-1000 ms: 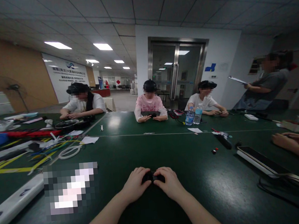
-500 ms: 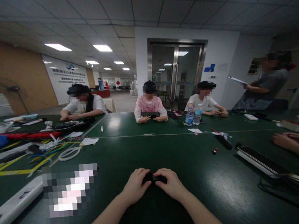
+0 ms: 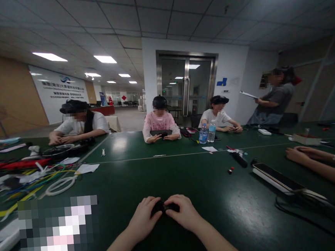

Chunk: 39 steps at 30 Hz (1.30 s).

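Bare left hand point(image 3: 144, 216) and bare right hand point(image 3: 184, 211), both slim, smooth-looking across the backs. Bare left forearm point(image 3: 119, 247) and bare right forearm point(image 3: 212, 238), slender, plain, tapering to narrow uncovered wrists point(image 3: 131, 230). Forearms uncovered right down to the bottom edge of view. Nails too small and dim to make out. Upper arms out of frame, clothing can't tell.
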Each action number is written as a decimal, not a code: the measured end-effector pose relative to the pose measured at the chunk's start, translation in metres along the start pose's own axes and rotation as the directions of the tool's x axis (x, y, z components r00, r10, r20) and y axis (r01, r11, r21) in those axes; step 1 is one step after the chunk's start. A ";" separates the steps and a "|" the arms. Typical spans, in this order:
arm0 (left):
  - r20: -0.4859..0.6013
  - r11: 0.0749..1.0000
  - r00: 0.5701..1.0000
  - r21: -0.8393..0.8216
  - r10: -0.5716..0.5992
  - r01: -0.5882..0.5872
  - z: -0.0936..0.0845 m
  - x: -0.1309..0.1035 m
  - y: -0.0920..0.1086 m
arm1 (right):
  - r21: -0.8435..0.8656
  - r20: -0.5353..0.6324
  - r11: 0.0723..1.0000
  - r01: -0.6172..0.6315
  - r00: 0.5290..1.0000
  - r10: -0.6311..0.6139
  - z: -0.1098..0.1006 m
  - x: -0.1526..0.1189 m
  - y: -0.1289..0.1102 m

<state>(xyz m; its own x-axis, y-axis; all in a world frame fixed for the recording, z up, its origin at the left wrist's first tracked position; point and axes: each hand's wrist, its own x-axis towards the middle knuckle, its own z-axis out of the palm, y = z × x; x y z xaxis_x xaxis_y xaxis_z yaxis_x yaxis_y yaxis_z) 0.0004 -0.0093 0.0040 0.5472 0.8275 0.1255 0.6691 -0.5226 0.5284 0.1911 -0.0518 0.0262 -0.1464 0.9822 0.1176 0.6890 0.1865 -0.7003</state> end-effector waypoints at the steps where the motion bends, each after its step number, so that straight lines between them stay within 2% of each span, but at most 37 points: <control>1: 0.000 1.000 1.000 -0.004 0.002 -0.002 0.000 0.000 0.000 | 0.002 0.009 1.000 -0.008 1.000 0.008 -0.001 -0.001 -0.001; 12: 0.025 0.999 0.999 -0.014 -0.037 0.037 -0.006 -0.002 0.009 | -0.006 0.040 1.000 -0.028 0.999 0.028 -0.002 -0.002 0.000; 21: 0.024 0.999 0.999 -0.011 -0.034 0.034 -0.004 -0.001 0.005 | 0.016 0.043 0.999 -0.044 0.998 0.044 -0.008 -0.006 -0.010; 28: -0.004 1.000 1.000 -0.010 0.001 -0.001 0.000 0.000 0.001 | 0.008 0.027 1.000 -0.021 0.999 0.020 -0.005 -0.005 -0.008; 39: 0.005 1.000 1.000 -0.017 -0.011 0.011 -0.003 -0.001 0.004 | 0.010 0.019 1.000 -0.023 1.000 0.023 -0.003 -0.003 -0.004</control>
<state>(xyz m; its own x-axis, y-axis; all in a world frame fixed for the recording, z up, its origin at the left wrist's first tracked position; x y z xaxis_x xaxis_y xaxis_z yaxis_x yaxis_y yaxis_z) 0.0011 -0.0114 0.0086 0.5420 0.8323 0.1159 0.6663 -0.5097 0.5443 0.1910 -0.0557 0.0308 -0.1441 0.9856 0.0879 0.6851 0.1635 -0.7099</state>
